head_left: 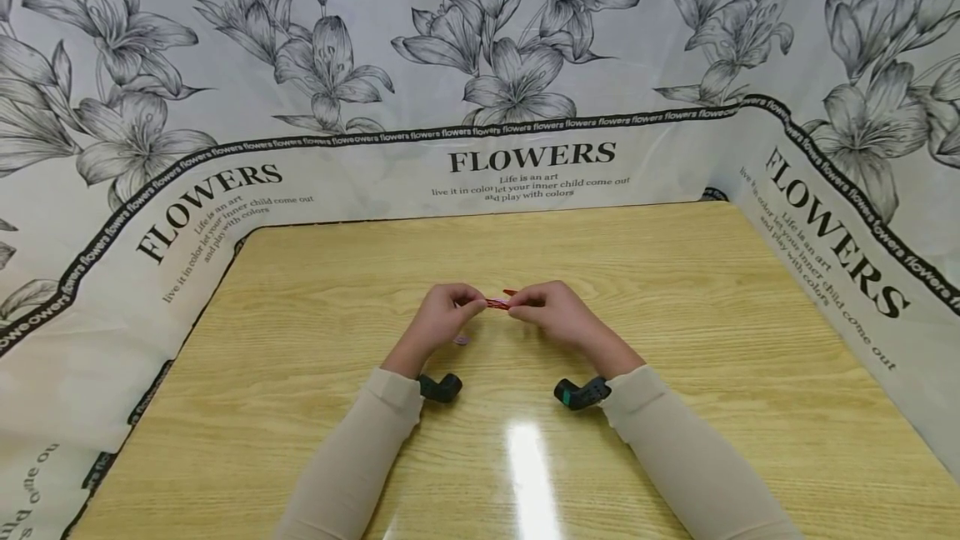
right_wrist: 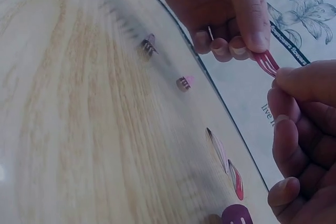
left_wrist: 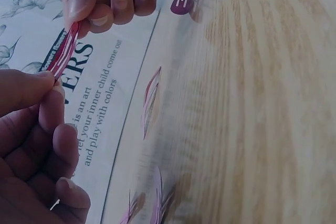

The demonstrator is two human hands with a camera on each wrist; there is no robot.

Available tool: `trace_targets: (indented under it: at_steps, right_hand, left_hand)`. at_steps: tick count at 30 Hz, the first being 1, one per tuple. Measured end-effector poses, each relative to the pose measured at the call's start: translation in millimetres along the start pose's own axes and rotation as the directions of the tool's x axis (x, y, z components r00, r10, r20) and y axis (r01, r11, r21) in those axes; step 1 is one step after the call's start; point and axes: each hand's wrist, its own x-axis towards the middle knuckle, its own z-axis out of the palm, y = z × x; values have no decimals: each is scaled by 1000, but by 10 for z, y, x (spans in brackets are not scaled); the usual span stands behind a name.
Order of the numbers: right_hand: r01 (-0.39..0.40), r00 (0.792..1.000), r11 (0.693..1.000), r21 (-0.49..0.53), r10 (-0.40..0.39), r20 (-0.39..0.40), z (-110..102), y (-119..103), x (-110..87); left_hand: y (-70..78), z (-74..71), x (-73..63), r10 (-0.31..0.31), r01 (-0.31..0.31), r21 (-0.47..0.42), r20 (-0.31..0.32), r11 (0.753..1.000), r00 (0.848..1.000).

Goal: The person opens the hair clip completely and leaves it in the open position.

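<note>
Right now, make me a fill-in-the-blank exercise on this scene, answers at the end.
1. The left hand and the right hand pinch the same ____ hair clip.
2. The table shows a ____ grain.
3. The biggest word printed on the cloth is ____.

Missing words: red; wood; FLOWERS.

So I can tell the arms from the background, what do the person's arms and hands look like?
Both sleeves are long and beige, with a black angular device at each cuff; the right device shows a small green patch. The hands are bare, without gloves.
</note>
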Motion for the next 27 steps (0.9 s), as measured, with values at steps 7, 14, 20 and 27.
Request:
trace_targets:
  at_steps: [7, 14, 20, 27]
  right_hand:
    - [-69, 998, 993, 98, 67, 15, -36, 34, 16]
    - [-68, 998, 985, 157, 65, 21, -47, 46, 11]
    - [-62, 998, 982, 177, 57, 33, -61, 73, 12]
    - [-29, 999, 982, 187, 20, 48, -79, 67, -10]
  left_hand:
    - [-14, 28, -4, -32, 32, -40, 4, 999, 999]
    - [-20, 35, -11, -16, 16, -39, 14, 999, 1000]
    - [-8, 23, -38, -13, 17, -69, 58, 997, 998]
    - [22, 13, -68, -33, 42, -118, 82, 992, 996]
